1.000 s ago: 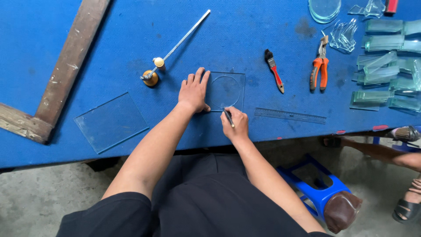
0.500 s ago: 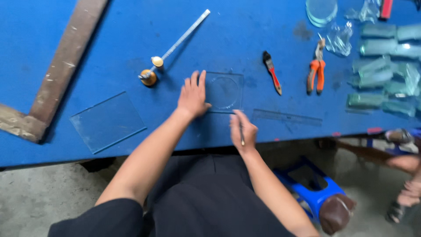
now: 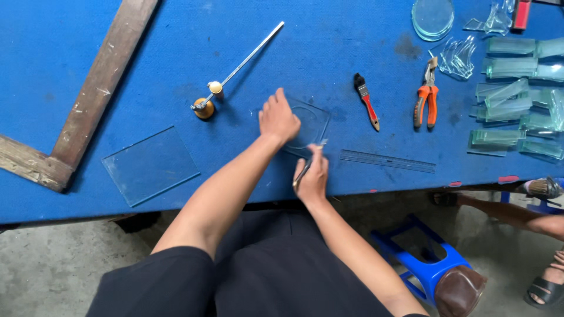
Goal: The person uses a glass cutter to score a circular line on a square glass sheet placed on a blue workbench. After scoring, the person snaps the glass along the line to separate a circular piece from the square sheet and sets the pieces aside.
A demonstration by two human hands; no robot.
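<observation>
The left hand [image 3: 278, 119] lies flat with fingers together on a small clear glass pane [image 3: 309, 124], pressing it to the blue bench [image 3: 176, 58]. The pane sits near the middle of the bench, close to its near edge. The right hand [image 3: 312, 176] pinches a thin glass cutter [image 3: 308, 164] between its fingers, the tip touching the pane's near edge.

The pane could slide if the left hand eases its pressure while the tool drags, and the scored line would then wander. The holding fingers rest close to the tool's path, so a slip could carry the tip or a sharp edge into them. The work is also close to the bench's near edge, so a hard push toward the body might send the pane off onto the lap.

To the left lie a larger glass sheet [image 3: 150, 165] and a wooden square [image 3: 88, 94]; a circle cutter [image 3: 235, 67] stands just beyond. To the right are a small brush [image 3: 366, 106], orange pliers [image 3: 426, 94], a clear ruler [image 3: 388, 160] and stacked glass strips [image 3: 517, 88], whose loose offcuts could cut a reaching hand.
</observation>
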